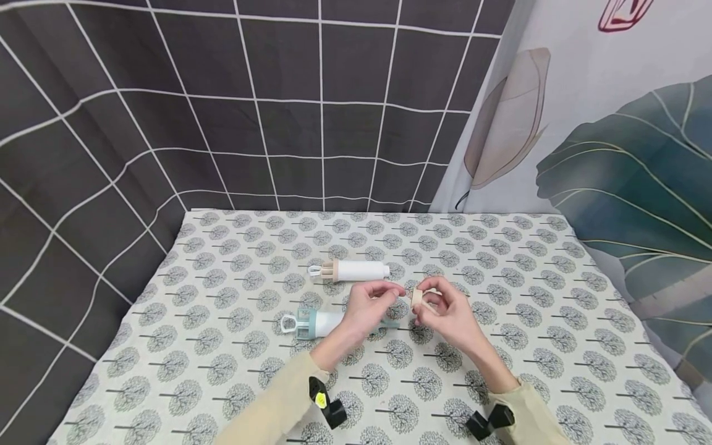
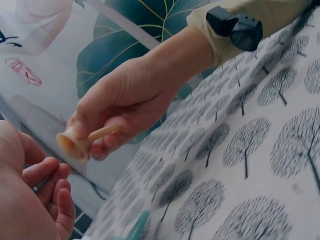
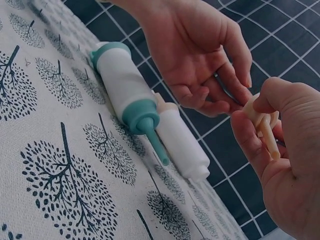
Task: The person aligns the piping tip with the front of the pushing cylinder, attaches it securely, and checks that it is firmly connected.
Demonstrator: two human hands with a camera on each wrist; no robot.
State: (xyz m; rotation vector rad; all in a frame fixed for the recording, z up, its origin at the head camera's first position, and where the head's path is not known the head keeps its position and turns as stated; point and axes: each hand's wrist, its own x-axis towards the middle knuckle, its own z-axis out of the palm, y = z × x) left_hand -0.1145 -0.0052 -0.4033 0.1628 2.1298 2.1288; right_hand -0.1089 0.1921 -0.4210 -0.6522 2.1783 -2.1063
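Note:
My right hand [image 1: 452,312] pinches a small beige nozzle [image 2: 75,145] between thumb and fingers. In the left wrist view its wide, cup-like end faces my left hand, and its thin spout [image 3: 268,137] points back toward the right palm. My left hand [image 1: 369,304] hovers just left of it, fingers loosely bent, holding nothing that I can make out. Under the left forearm lies a white syringe-like tube [image 1: 328,322] with teal ends and a teal spout, partly hidden by that hand. Behind it lies a second white tube [image 1: 361,271] with a beige collar and a bare white tip.
Both tubes have loop handles at their left ends. A tree-print cloth [image 1: 222,364] covers the table. A dark gridded curtain [image 1: 283,123] hangs along the back and left, and a leaf-print curtain [image 1: 628,167] at the right.

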